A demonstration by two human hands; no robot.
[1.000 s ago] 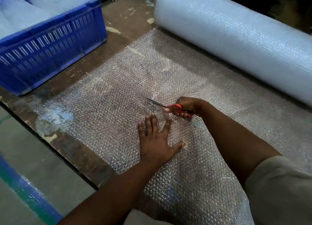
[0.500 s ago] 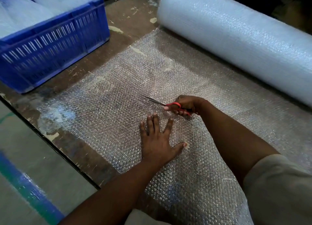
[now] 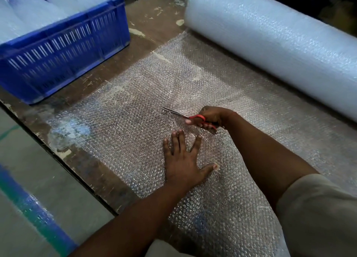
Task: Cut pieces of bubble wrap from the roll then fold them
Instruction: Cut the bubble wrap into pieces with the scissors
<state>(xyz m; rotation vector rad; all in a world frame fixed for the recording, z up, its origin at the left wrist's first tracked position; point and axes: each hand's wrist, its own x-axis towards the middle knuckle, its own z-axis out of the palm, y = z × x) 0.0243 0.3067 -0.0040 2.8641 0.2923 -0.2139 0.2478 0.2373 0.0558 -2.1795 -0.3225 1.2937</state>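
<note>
A big roll of bubble wrap [image 3: 270, 50] lies across the back right of the worn brown table [image 3: 154, 25]. Its unrolled sheet [image 3: 125, 121] covers the table toward me. My left hand [image 3: 183, 160] presses flat on the sheet, fingers spread. Just beyond it my right hand [image 3: 212, 116] grips red-handled scissors [image 3: 185, 116], blades pointing left and away into the sheet, which puckers around the tips.
A blue slotted crate [image 3: 63, 50] holding bubble wrap pieces stands at the back left of the table. The table's left edge [image 3: 63, 164] runs diagonally, with grey floor and a blue-green stripe [image 3: 36, 214] below it.
The scissors and my right hand have crept slightly forward along the sheet. My left hand stays pressed in the same spot. The view has shifted a little.
</note>
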